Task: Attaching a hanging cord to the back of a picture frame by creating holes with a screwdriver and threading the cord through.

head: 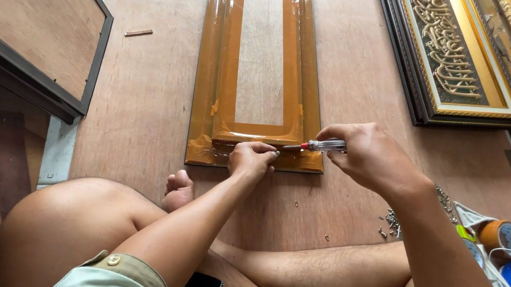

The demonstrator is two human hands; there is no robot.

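a: thing? where?
b: long amber wooden frame [258,71], glossy plastic-wrapped, flat on brown plywood floor [142,102].
a: hands?
b: left hand [252,161] curled, pressing frame's near edge; right hand [369,155] gripping clear-handled screwdriver [319,146], tip at frame.

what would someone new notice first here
A long amber picture frame wrapped in clear film lies flat on the plywood floor, centre. At its near edge the right hand holds a screwdriver with its tip toward the left hand, which rests on the frame. An ornate gold frame leans top right.
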